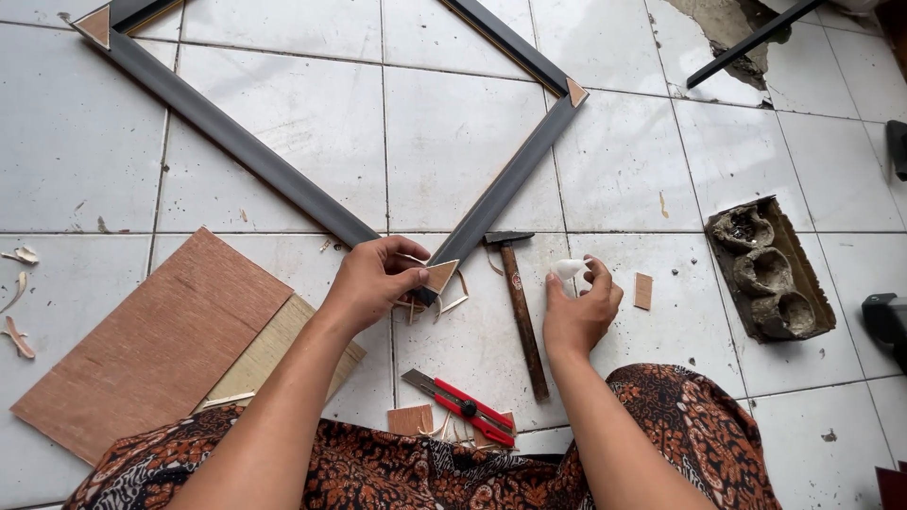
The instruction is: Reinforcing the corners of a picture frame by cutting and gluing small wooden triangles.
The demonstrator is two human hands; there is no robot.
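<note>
Your hands work at the near corner of a dark frame (pixel 283 175) on the tiled floor (pixel 453 142).

Your left hand (pixel 370 281) pinches a small wooden triangle (pixel 440 275) against that corner; your right hand (pixel 581 307) grips a small white bottle (pixel 568 269). A hammer (pixel 520 307) lies between them, a red cutter (pixel 463 406) nearer you, plywood sheets (pixel 156 340) at left.

L hand (pixel 370 281) on frame corner (pixel 436 276), R hand (pixel 578 312) w/ glue tube (pixel 568 269)

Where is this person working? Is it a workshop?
Probably a home floor used as a small framing workshop, though I can't be sure. The person sits on white floor tiles, the left hand pressing a dark picture frame corner, with a hammer and a red utility knife nearby.
</note>
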